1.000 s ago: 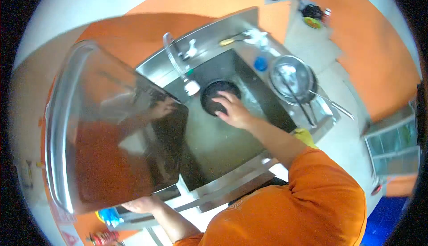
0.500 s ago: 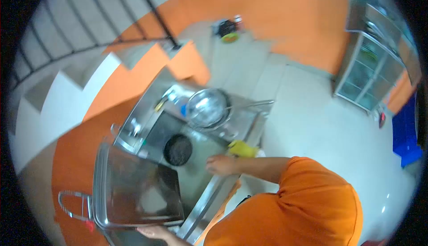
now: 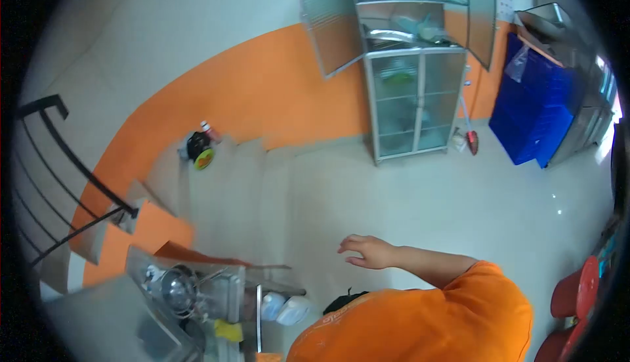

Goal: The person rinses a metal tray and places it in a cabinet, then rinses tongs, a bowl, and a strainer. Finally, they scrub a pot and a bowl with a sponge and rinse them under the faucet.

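My right hand (image 3: 371,252) is stretched out over the pale floor, its fingers slightly bent and apart, holding nothing. At the lower left, a large rectangular metal pan (image 3: 98,319) is tilted up above the sink area. My left hand is out of view, so what it grips does not show. Behind the pan, a metal strainer or bowl (image 3: 178,290) sits on the steel sink counter (image 3: 223,294). A yellow cloth (image 3: 228,330) hangs at the counter's edge.
Ahead stands a glass-door cabinet (image 3: 415,103) with its upper doors swung open and dishes inside. Blue crates (image 3: 531,103) are at the right, red buckets (image 3: 576,290) at the lower right. Steps with a black railing (image 3: 85,171) rise at the left; white containers (image 3: 285,309) sit beside the counter.
My view has turned right, from the sink toward the cabinet. My right hand has left the sink edge and now hangs in the air. My left hand has gone out of view.
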Demonstrator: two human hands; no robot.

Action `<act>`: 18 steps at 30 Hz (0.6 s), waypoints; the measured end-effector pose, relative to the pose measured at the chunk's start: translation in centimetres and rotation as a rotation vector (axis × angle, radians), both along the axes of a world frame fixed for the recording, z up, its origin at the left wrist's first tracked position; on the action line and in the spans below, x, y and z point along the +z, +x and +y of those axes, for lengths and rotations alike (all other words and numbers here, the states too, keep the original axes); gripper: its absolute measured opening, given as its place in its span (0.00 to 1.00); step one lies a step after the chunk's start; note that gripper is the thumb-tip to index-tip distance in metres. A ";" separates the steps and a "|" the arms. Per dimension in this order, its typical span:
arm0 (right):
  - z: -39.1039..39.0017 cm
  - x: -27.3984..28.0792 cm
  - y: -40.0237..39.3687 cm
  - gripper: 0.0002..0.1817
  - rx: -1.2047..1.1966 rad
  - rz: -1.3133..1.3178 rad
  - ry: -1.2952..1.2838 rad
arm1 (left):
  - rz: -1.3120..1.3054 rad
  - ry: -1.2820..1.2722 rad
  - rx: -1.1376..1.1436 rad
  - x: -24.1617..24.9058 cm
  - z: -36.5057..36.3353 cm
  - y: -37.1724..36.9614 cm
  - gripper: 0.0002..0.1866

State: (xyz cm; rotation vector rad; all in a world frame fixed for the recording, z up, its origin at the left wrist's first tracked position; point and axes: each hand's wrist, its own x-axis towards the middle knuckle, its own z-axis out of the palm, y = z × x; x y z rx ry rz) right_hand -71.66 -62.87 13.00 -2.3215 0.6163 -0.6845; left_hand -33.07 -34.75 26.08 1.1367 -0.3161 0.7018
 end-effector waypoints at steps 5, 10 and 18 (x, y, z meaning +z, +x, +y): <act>-1.7 6.8 -5.3 0.21 -0.220 -0.079 -0.431 | 0.361 -0.463 -0.551 6.4 -16.0 -9.0 0.26; -4.9 9.1 -9.4 0.21 -0.296 0.086 -1.153 | 0.742 -0.009 -1.336 3.1 -34.6 -17.7 0.32; -16.7 12.1 -19.1 0.25 -0.558 0.527 -1.161 | 0.814 0.508 -2.085 -4.0 -60.5 -32.9 0.27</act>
